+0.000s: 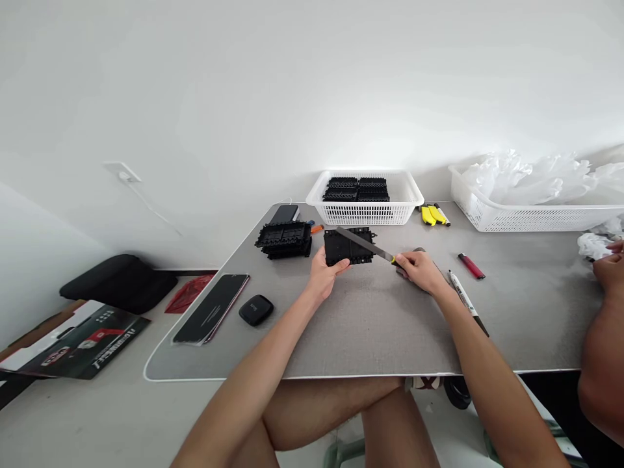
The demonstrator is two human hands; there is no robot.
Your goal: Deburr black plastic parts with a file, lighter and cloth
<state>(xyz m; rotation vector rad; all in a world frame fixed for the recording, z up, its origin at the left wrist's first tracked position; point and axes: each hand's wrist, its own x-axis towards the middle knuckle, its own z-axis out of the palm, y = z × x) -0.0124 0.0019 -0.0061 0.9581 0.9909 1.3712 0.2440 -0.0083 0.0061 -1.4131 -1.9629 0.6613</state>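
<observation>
A flat black plastic part (348,250) is gripped at its lower left edge by my left hand (324,273), thumb on top. My right hand (416,270) is closed round the handle of a flat metal file (365,243), whose blade lies slantwise across the part's upper face. To the left stands a stack of similar black parts (284,240). More black parts (357,189) sit in the left side of a white basket (368,213) behind my hands.
A phone (212,309) and a small black case (256,310) lie left on the grey table (361,338). Right are a marker (465,292), a red item (470,266), yellow-handled tools (433,214), a basket of plastic bags (541,218) and another person's hand (609,270).
</observation>
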